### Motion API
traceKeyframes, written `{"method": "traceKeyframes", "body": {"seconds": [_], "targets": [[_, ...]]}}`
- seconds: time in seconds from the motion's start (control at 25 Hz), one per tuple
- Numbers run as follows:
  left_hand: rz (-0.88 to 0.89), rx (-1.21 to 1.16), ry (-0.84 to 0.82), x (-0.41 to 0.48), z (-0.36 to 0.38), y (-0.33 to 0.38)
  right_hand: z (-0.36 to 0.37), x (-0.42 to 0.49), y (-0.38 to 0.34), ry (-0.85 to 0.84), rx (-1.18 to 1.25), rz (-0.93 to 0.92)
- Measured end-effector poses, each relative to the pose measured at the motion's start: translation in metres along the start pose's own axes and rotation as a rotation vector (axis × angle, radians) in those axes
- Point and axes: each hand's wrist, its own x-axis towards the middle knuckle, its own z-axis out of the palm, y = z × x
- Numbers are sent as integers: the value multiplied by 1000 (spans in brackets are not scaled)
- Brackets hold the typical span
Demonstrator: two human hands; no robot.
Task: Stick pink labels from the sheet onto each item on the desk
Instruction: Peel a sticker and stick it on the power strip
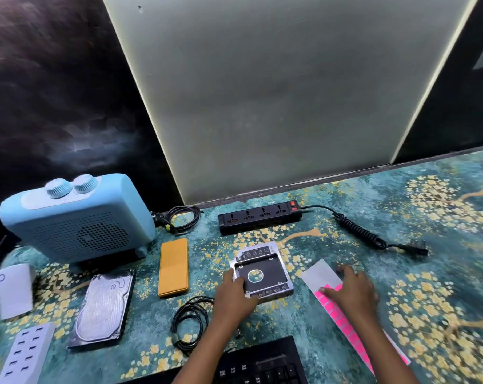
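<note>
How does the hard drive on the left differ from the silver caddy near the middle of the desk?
The hard drive has a closed, shiny metal top; the caddy is an open frame with a black floor and a round hole. No hand touches the hard drive, while the left hand holds the caddy. Both lie flat on the desk.

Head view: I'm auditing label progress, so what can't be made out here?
Pink label sheet: motion-blurred and partly under the right hand; whether a label is lifted is unclear.
Silver drive caddy: near-left corner hidden by the left hand.
Black keyboard: cut off by the bottom edge.
Grey multi-port charger: cut off by the bottom edge.
</note>
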Motion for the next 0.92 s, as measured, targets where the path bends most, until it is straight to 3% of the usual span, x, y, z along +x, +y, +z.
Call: {"method": "traceKeyframes", "body": {"seconds": [0.16, 0.24, 0.36, 0.44, 0.52, 0.6, 0.72, 0.8, 0.92], "targets": [[20, -72, 51, -8, -7, 1, -10, -2, 8, 89, 303, -9], [84, -137, 118, -12, -11, 8, -27, -9, 1, 9, 574, -10], [100, -628, -69, -21, -18, 34, -54, -29, -22, -187, 880, -102], [58, -1004, -267, -27, -22, 51, -62, -42, -36, -264, 864, -194], [47, -1130, -298, -30, -22, 60, -60, -53, -46, -278, 890, -240], [20, -1170, -255, -32, -22, 64, -53, -60, -50, -115, 876, -315], [-25, -1175, -212, -33, -25, 63, -45, -59, -48, 184, 564, -639], [-64, -1180, -240, -33, -27, 63, -40, -56, -46, 174, 460, -785], [-131, -1219, -294, -33, -29, 65, -36, -50, -43, 104, 465, -830]]}}
